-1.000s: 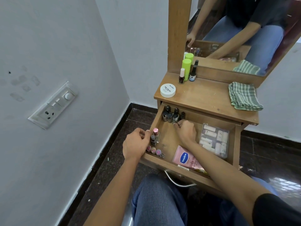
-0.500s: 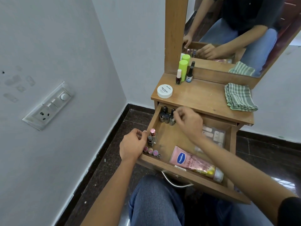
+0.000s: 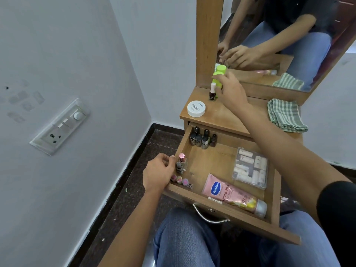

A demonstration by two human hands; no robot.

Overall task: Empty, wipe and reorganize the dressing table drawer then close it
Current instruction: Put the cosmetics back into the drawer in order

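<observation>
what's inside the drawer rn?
Dark nail polish bottles back-left, small pink-capped bottles along the left wall, a Vaseline tube in front, a clear box right. The right forearm covers the back-right corner.

Black short sleeve (image 3: 339,207), blue jeans (image 3: 185,239), bare forearms.

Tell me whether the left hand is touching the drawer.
Touching. The head view shows the left hand gripping the left wall of the drawer, beside the lipsticks, with no gap showing.

One head-worn view looks forward and steeply down, close over the open drawer (image 3: 221,166) and tabletop (image 3: 227,116).
</observation>
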